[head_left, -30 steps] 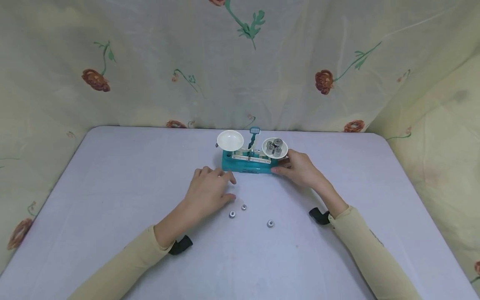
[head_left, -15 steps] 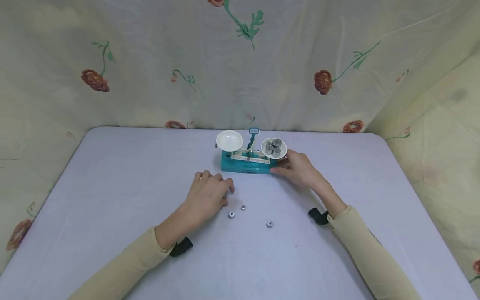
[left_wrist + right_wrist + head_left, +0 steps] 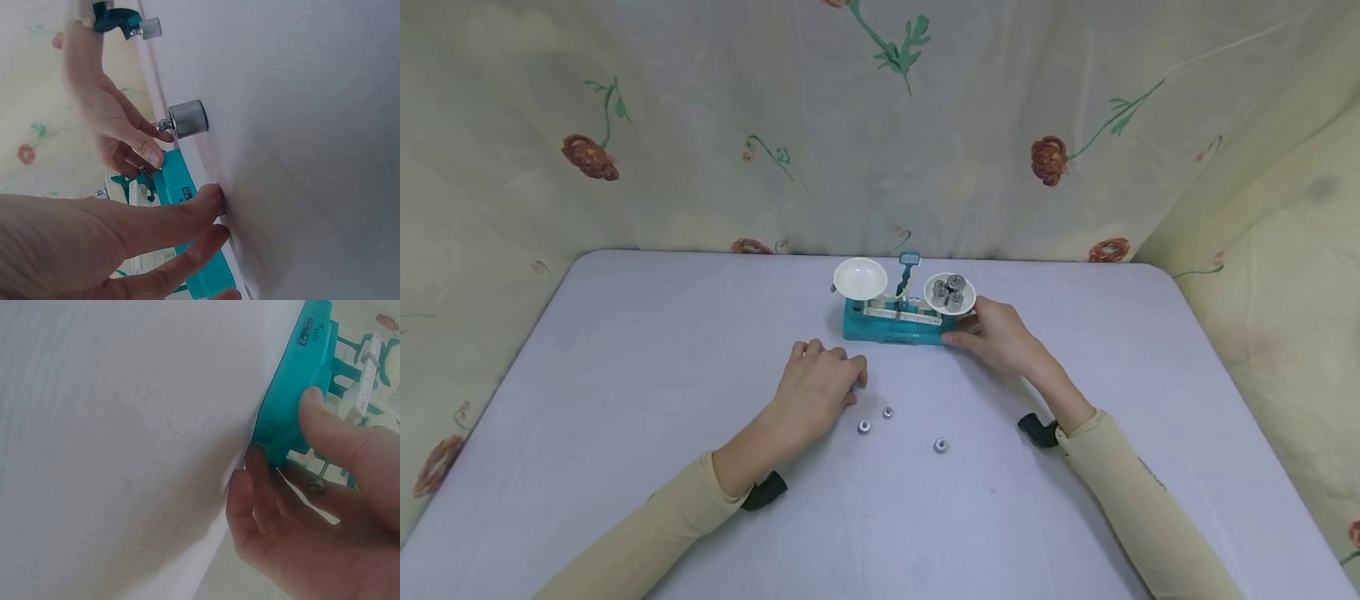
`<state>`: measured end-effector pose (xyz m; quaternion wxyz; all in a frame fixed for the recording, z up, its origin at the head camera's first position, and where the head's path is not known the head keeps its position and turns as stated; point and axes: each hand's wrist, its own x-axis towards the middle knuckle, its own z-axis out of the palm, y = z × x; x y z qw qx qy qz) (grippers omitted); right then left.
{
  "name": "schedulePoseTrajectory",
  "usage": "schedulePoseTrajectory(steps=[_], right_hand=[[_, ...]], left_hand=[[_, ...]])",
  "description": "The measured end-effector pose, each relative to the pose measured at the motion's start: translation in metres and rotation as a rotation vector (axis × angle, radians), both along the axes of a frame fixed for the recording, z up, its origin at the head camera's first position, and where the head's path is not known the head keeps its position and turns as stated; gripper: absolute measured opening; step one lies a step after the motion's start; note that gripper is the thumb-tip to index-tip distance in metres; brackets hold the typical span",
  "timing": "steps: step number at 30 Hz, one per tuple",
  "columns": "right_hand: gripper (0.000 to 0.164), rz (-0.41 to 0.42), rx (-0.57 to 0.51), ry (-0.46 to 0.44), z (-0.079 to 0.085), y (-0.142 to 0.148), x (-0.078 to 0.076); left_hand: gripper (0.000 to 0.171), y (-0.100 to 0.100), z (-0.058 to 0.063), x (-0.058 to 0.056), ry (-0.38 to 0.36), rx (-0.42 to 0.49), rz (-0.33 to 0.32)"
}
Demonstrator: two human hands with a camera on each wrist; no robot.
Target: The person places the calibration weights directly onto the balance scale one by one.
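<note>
A teal balance scale [image 3: 891,333] stands near the back of the table. Its left pan [image 3: 860,278] is bare; its right pan [image 3: 930,305] bears several metal weights [image 3: 955,283]. My right hand [image 3: 1000,333] grips the base's right end, thumb [image 3: 319,415] on the front and fingers curled round the end. In front of the scale, my left hand [image 3: 812,383] pinches a small metal weight [image 3: 221,211] at the tabletop, mostly hidden by thumb and forefinger. Beside that hand stand a small weight [image 3: 887,412] and another weight [image 3: 864,427], with a third weight [image 3: 941,446] farther right.
A pale cloth covers the table [image 3: 625,350]. Behind it hangs a flowered curtain [image 3: 700,100], close to the scale. Black wrist pieces [image 3: 764,492] stick out from both sleeves.
My left thumb and forefinger have closed on a small weight, after standing apart a second ago. The right hand and the scale have stayed in place.
</note>
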<state>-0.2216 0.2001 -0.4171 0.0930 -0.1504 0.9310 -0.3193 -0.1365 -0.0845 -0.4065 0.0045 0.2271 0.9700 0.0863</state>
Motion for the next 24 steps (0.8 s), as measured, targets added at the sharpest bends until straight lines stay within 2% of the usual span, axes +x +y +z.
schedulePoseTrajectory(steps=[5,16,24], right_hand=[[0.060,-0.001,0.002,-0.004,-0.0001,0.0002,-0.0009],[0.061,-0.007,0.003,-0.013,0.0013,-0.0011,-0.0007],[0.060,-0.011,0.008,-0.011,0.0004,-0.0005,-0.0010]], left_hand=[[0.009,-0.0002,-0.0007,0.0002,0.021,-0.009,-0.011],[0.009,-0.0016,-0.0027,-0.0004,0.064,0.007,-0.019],[0.007,-0.0021,0.0030,-0.0003,0.087,0.024,-0.002]])
